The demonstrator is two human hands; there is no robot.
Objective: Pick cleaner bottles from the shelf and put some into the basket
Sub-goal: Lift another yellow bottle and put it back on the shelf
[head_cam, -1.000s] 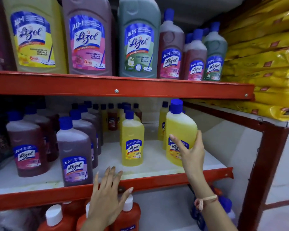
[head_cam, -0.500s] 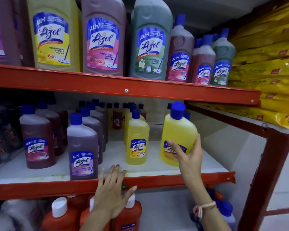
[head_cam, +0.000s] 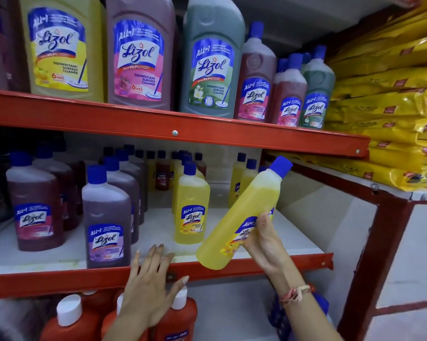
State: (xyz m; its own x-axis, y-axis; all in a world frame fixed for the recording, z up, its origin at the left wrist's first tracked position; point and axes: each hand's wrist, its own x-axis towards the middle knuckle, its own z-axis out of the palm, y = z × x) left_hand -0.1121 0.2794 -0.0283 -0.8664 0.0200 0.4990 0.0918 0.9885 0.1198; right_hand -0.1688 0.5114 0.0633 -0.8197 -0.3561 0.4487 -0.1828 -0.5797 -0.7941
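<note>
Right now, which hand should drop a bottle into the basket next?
Right. The right hand already grips the tilted yellow bottle, lifted off the middle shelf. The left hand is empty, resting flat on the shelf's front edge.

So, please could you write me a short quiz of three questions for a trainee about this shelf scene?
1. True or false: the right hand holds the tilted yellow plastic bottle with blue cap.
2. The left hand rests on: A) the red metal shelf edge; B) a purple bottle; C) a yellow bag.
3. What cap colour have the orange bottles below?

Key: 1 true; 2 A; 3 white.
</note>
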